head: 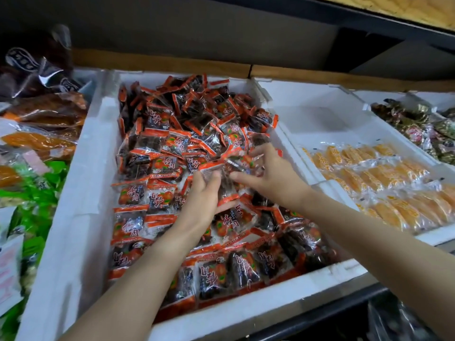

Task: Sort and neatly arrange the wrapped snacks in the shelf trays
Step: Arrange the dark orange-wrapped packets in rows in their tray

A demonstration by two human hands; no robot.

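Sorting under way in tray [81, 193]: left hand [203, 195] grips red packets [228, 198], right hand [268, 171] pinches 1 more; next move likely needs them squared into a row.

Wooden rail [160, 62] behind, dark upper shelf [369, 20], perhaps a paper price label [9, 274] far left

1. The red-and-dark snack packets [167, 166] in the white foam tray [81, 193] bear two large white characters that seem to read "杏肉"; many lie upside down.
2. Their smaller print is too fine to read.
3. The dark bags [29, 62] at upper left carry white oval labels with blurred lettering.
4. The paper tag [9, 269] at lower left shows pink marks that are illegible.
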